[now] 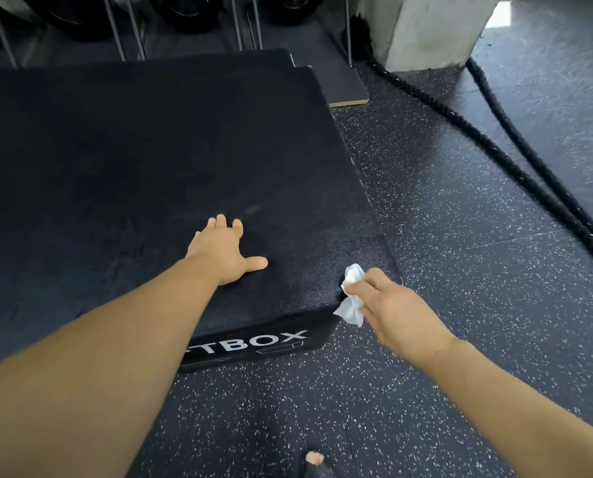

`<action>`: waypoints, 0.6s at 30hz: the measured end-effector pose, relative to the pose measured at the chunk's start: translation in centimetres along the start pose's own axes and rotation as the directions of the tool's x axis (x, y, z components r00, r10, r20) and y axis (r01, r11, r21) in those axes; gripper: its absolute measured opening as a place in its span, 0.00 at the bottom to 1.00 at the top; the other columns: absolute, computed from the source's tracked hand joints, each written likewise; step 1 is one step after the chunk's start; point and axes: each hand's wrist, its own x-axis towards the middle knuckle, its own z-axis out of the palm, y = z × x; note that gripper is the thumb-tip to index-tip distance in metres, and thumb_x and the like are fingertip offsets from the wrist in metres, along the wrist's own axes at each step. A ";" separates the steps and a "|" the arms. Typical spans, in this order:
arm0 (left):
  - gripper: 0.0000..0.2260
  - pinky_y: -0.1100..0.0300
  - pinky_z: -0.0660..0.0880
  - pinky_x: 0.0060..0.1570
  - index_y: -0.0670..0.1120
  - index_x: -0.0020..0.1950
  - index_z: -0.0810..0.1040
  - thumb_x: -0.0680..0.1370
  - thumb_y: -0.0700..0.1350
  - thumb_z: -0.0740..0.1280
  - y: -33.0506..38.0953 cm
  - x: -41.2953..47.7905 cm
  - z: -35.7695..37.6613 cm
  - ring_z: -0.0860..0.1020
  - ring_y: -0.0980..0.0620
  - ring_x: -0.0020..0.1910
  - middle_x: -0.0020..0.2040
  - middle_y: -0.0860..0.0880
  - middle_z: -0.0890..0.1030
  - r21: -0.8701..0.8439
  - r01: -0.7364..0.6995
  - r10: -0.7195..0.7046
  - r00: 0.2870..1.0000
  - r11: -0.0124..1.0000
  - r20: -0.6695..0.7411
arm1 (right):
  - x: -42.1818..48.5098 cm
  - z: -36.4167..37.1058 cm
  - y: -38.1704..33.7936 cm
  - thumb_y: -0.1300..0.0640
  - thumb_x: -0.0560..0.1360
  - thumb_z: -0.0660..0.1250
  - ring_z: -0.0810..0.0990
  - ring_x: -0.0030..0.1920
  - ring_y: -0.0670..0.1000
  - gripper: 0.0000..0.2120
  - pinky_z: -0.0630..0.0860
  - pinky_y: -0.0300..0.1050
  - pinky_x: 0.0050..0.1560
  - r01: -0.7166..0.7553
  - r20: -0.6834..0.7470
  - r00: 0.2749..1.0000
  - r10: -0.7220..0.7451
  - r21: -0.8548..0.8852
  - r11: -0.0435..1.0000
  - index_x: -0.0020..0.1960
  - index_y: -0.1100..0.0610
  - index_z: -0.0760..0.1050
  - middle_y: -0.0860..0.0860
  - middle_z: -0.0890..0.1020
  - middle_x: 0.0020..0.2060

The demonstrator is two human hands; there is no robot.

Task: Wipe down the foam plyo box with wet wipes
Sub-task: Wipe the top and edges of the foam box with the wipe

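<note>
A large black foam plyo box [143, 160] fills the left and middle of the view, with white letters "TBOX" on its near side. My left hand [224, 251] lies flat on the box top near the front right, fingers spread, holding nothing. My right hand [388, 305] pinches a crumpled white wet wipe [352, 294] against the box's near right corner, at the top edge.
Speckled black rubber floor [443, 208] surrounds the box. Two thick black battle ropes [516, 167] run along the floor at the right toward a pale concrete pillar [426, 29]. A flat board [343, 88] lies behind the box. Metal rack legs [129, 25] stand at the back. My foot [315, 465] shows at the bottom.
</note>
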 end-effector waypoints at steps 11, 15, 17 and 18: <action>0.28 0.59 0.54 0.74 0.46 0.77 0.62 0.79 0.48 0.68 -3.9 -4.5 2.3 0.56 0.53 0.77 0.77 0.49 0.60 -0.481 -0.076 -0.003 0.987 0.873 -0.161 | 1.3 1.8 -4.3 0.65 0.76 0.62 0.69 0.39 0.49 0.19 0.64 0.38 0.34 -0.101 -0.009 0.995 0.101 -0.100 0.990 0.66 0.55 0.66 0.50 0.69 0.61; 0.23 0.60 0.63 0.69 0.46 0.73 0.70 0.78 0.46 0.68 -5.2 -6.5 2.6 0.70 0.51 0.69 0.71 0.49 0.72 -0.676 -0.016 -0.163 0.966 0.736 -0.201 | 1.7 2.5 -5.9 0.65 0.76 0.60 0.71 0.41 0.48 0.20 0.66 0.36 0.36 -0.096 -0.013 0.995 0.095 -0.068 0.993 0.66 0.54 0.65 0.50 0.67 0.61; 0.19 0.62 0.67 0.65 0.44 0.69 0.74 0.78 0.44 0.68 -5.9 -7.6 2.9 0.75 0.55 0.62 0.66 0.49 0.77 -0.799 0.011 -0.269 0.944 0.602 -0.189 | 1.9 2.6 -6.8 0.66 0.76 0.59 0.73 0.41 0.49 0.19 0.67 0.37 0.36 -0.079 0.000 0.997 0.079 -0.060 0.995 0.66 0.55 0.65 0.50 0.67 0.62; 0.18 0.66 0.68 0.60 0.44 0.68 0.75 0.78 0.43 0.68 -6.2 -8.3 3.1 0.76 0.57 0.57 0.62 0.49 0.79 -0.838 0.027 -0.324 0.929 0.545 -0.181 | 2.0 2.6 -7.2 0.66 0.76 0.60 0.72 0.39 0.50 0.19 0.67 0.38 0.36 -0.082 -0.006 0.997 0.082 -0.042 0.996 0.65 0.55 0.66 0.51 0.67 0.62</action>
